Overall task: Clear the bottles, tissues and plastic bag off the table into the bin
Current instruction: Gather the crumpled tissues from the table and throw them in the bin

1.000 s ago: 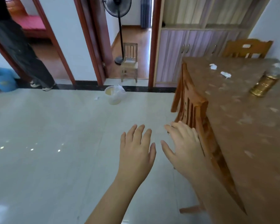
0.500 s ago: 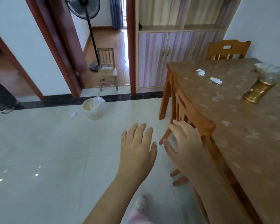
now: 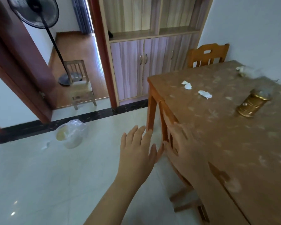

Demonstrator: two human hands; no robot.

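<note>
Nearest: the person's left hand (image 3: 136, 150) hangs over the floor, fingers spread and flat, holding nothing. Right hand (image 3: 182, 146) just beside it, grip also apart & empty, palm down in front of the back of a chair (image 3: 167, 127) tucked against the counter (image 3: 234, 143); whether it touches the chair can't be told, blur. Both hands empty probably because nothing's been picked up for this trip yet; they look ready to reach, not carry.

Further along the counter, a gold bottle (image 3: 251, 104) lies on its side w/ a clear, blurry thing at its far end, maybe the plastic bag, can't be sure. Beyond, two crumpled tissues (image 3: 187, 85) (image 3: 204, 94) near the counter's far left corner, apart from each other. More pale litter (image 3: 241, 70) at the far edge.

Bin (image 3: 71, 135) stands on the floor to the left, well apart from the counter, lined w/ a clear bag, mouth open so stuff drops straight in. A scrap (image 3: 46, 144) lies on the floor just beside it, likely a miss
</note>
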